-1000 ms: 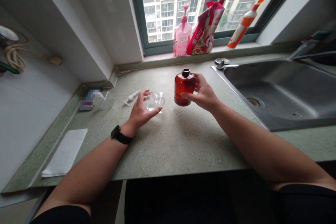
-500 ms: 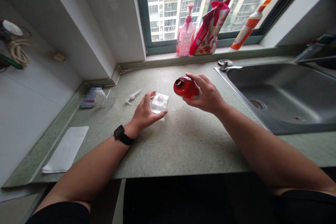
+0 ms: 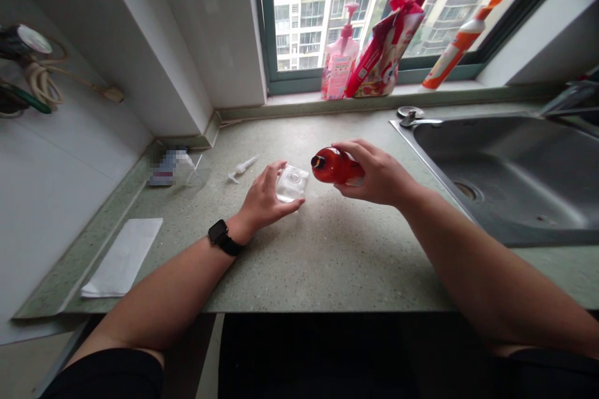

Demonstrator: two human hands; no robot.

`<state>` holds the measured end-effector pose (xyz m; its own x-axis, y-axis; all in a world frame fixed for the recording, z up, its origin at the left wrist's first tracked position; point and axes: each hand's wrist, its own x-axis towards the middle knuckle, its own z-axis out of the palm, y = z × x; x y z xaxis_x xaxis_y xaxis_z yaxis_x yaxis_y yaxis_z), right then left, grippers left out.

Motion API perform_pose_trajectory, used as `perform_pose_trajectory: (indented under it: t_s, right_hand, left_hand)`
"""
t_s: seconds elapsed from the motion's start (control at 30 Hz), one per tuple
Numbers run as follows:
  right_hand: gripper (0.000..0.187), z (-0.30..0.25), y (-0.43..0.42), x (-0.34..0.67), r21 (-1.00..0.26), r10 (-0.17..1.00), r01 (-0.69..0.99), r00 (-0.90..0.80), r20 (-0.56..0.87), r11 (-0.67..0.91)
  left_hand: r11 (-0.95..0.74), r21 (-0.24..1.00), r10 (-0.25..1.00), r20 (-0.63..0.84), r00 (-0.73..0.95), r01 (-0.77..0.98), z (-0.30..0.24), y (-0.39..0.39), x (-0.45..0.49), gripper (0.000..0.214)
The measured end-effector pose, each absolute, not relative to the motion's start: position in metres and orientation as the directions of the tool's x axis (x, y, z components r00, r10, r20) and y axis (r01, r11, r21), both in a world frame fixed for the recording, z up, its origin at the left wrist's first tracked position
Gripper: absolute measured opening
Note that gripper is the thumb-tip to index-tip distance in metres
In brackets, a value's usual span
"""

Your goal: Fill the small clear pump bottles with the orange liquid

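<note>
My right hand [image 3: 380, 176] is shut around a red-amber glass bottle [image 3: 337, 166], which lies nearly on its side with its dark open neck pointing left. That neck is a short gap from a clear square glass bottle [image 3: 292, 183]. My left hand [image 3: 264, 193] grips the clear bottle from its left side, just above the speckled green countertop [image 3: 327, 262]. A black watch [image 3: 219, 235] sits on my left wrist. A small white plastic pump piece [image 3: 242, 168] lies on the counter beyond my left hand.
A folded white paper towel [image 3: 122, 257] lies at the counter's left, and a blurred-label item [image 3: 166, 168] stands in the far corner. A steel sink [image 3: 508, 177] is on the right. A pink pump bottle [image 3: 339, 53], red pouch [image 3: 386, 47] and orange-white bottle [image 3: 456, 47] stand on the windowsill.
The red-amber bottle has tipped from upright to nearly horizontal, its neck swinging left toward the clear bottle. The clear bottle has turned in my left hand, and my hands are closer together.
</note>
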<state>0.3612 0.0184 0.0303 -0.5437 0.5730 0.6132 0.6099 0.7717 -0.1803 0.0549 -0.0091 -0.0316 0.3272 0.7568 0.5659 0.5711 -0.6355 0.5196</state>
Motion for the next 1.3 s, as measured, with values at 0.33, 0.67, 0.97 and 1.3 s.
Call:
perform_pose_trajectory:
  t_s: [0.33, 0.67, 0.97, 1.3]
  right_hand:
    - [0.078, 0.039, 0.015, 0.369, -0.176, 0.614, 0.616, -0.63, 0.475, 0.768]
    - [0.078, 0.042, 0.011, 0.37, -0.173, 0.668, 0.659, -0.643, 0.376, 0.732]
    - [0.078, 0.043, 0.008, 0.369, -0.163, 0.683, 0.674, -0.65, 0.333, 0.721]
    - [0.08, 0.043, 0.006, 0.369, -0.157, 0.694, 0.685, -0.65, 0.31, 0.711]
  left_hand:
    - [-0.656, 0.493, 0.739, 0.573, 0.355, 0.571, -0.03, -0.011, 0.057, 0.089]
    - [-0.659, 0.483, 0.739, 0.556, 0.379, 0.577, -0.03, -0.013, 0.06, 0.087]
    - [-0.647, 0.45, 0.747, 0.538, 0.391, 0.616, -0.03, -0.013, 0.062, 0.087]
    - [-0.642, 0.412, 0.744, 0.539, 0.396, 0.646, -0.03, -0.014, 0.064, 0.086]
